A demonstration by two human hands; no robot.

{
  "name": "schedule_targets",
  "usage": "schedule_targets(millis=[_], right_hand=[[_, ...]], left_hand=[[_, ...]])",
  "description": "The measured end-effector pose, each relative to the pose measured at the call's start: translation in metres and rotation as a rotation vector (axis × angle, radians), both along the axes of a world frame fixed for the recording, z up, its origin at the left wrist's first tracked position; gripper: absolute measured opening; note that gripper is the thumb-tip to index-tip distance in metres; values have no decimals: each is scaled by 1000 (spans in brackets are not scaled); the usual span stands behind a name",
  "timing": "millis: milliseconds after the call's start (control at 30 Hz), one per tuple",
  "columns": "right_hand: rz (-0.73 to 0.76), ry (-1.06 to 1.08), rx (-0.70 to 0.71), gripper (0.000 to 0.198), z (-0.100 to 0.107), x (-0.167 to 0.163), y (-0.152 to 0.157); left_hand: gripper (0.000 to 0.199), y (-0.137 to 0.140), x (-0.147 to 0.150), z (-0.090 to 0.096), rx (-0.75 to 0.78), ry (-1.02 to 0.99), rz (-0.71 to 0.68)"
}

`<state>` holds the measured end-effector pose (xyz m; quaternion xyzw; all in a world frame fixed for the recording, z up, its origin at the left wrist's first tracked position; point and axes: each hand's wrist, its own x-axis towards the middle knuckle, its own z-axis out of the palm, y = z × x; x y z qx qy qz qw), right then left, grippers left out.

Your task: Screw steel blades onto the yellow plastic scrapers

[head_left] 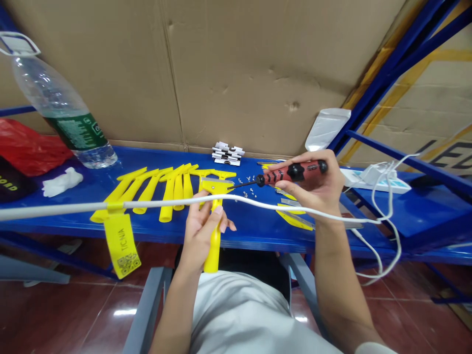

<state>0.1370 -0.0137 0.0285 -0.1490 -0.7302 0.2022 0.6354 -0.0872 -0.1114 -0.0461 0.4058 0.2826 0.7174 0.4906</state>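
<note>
My left hand [203, 223] is closed round the handle of a yellow scraper [213, 250], which has a metal strip across its head. In my right hand [319, 194] is a screwdriver [285, 174] with a red and black grip. Its dark shaft points left, and the tip is at the right end of the scraper's head; whether it sits in a screw is too small to tell. Small screws [245, 188] lie scattered on the blue table behind the shaft. Several more yellow scrapers [167, 196] lie in a row to the left of my left hand.
A white cable [165, 202] with a yellow tag [122, 246] crosses in front of the view. Loose yellow parts with blades [295, 220] lie under my right wrist. Small boxes [227, 153], a water bottle [70, 113] and a power strip [396, 184] stand on the blue table [147, 233].
</note>
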Motion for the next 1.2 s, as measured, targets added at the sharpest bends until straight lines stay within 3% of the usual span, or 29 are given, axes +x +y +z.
schedule_targets(millis=[800, 1200], right_hand=[[-39, -6, 42, 51, 3, 2, -3], [-185, 182, 254, 59, 17, 28, 3]], left_hand=[[42, 6, -1, 1, -8, -2, -29], [66, 31, 55, 9, -157, -107, -224]])
